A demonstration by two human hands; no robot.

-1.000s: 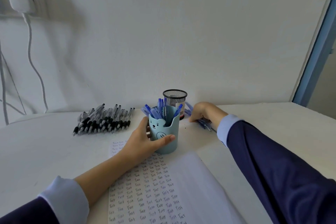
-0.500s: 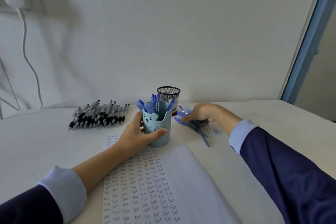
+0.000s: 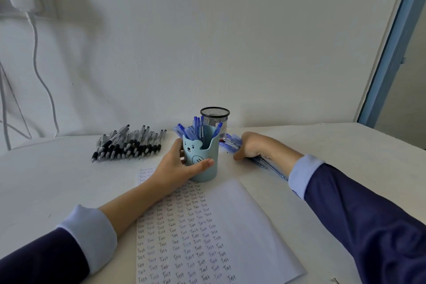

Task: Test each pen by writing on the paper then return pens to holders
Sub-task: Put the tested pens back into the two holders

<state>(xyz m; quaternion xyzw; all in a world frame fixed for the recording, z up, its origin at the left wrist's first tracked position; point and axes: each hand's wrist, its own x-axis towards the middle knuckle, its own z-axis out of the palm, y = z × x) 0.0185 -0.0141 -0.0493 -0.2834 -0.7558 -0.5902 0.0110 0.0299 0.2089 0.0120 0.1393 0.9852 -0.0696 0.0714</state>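
A light blue bear-faced pen holder (image 3: 202, 159) stands upright at the top edge of the paper (image 3: 207, 233), with several blue pens (image 3: 196, 128) in it. My left hand (image 3: 177, 168) grips the holder from the left, thumb across its front. My right hand (image 3: 253, 147) curls round a bunch of blue pens (image 3: 230, 143) lying on the table to the right of the holder. Behind it stands a black mesh holder (image 3: 215, 116) that looks empty. The paper is covered with rows of the written word "Test".
A pile of black pens (image 3: 129, 144) lies on the white table (image 3: 57, 180) at the back left. A plug and white cable (image 3: 34, 53) hang on the wall at the left. A blue door frame (image 3: 391, 53) rises at the right.
My right hand has drawn the bunch of blue pens towards me and closed round them. My left hand stays on the blue holder. The camera has shifted slightly.
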